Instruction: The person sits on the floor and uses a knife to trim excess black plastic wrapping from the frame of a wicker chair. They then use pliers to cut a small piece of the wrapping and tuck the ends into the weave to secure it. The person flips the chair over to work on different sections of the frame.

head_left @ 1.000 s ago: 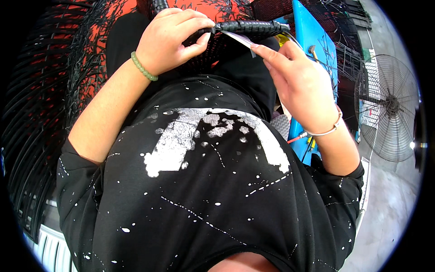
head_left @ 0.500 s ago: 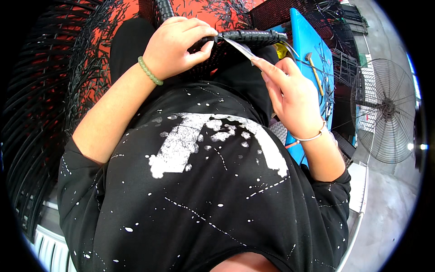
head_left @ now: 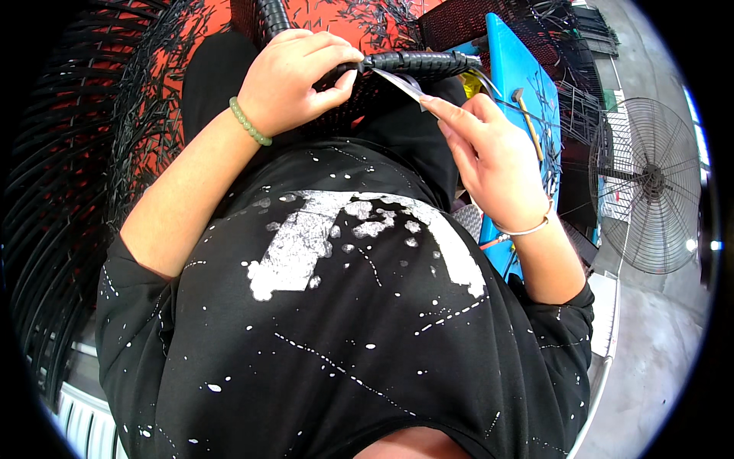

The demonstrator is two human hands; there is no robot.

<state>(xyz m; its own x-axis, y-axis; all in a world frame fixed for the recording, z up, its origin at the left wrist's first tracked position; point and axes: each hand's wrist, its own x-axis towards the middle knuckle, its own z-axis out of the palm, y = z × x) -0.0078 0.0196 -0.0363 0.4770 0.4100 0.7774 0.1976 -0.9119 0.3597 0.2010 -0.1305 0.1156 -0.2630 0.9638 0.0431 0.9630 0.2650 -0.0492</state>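
A bar wrapped in black flat strip [head_left: 420, 61] runs across the top middle, forming the edge of a black woven piece. My left hand [head_left: 294, 80], with a green bead bracelet on its wrist, is closed round the bar's left part, thumb and forefinger pinching at the wrapping. From that pinch a shiny flat strip [head_left: 397, 84] slants down to my right hand [head_left: 489, 157]. The right fingers are closed on the strip, forefinger stretched along it; light glares off its surface. My palm hides its far end.
A blue board or bench [head_left: 524, 84] at the right carries a hammer [head_left: 527, 122] and loose black strips. Strip scraps lie over the red surface [head_left: 218, 15]. Many long black strips [head_left: 46, 191] hang at the left. A large fan [head_left: 650, 183] stands far right.
Both hands keep their hold on the bar and the strip. The whole view shifts very slightly left; hardly anything else differs.
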